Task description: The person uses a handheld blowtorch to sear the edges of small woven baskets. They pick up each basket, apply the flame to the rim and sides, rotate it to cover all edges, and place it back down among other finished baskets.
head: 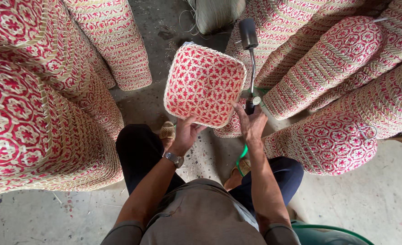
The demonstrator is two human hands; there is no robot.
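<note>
1. Head view, the hands: A square woven basket (204, 84) in red and cream is held up in front of the person, its patterned base turned towards the camera. It is gripped at its lower edge by the left hand (186, 132), whose fingers (193, 122) are closed on the rim; a wristwatch (173, 159) is worn on that wrist.

2. Head view, the tool: A metal torch-like tool (250, 63) with a dark head is held upright by the right hand (252, 123), the fingers wrapped shut around its lower stem. The tool stands just beside the basket's right edge, its head level with the top corner, judged to be so placed that the rim can be reached. A green hose (242, 156) is seen to run down from the tool past the knee.

3. Head view, the basket against the fingers: The basket lies above both hands, touching the left fingers at its bottom edge and close to the right fingers at its lower right corner.

4. Head view, surroundings: Long stacks of nested baskets (42, 100) are laid on the concrete floor (37, 218) at both sides. Sandalled feet (167, 131) are seen below the basket.
</note>
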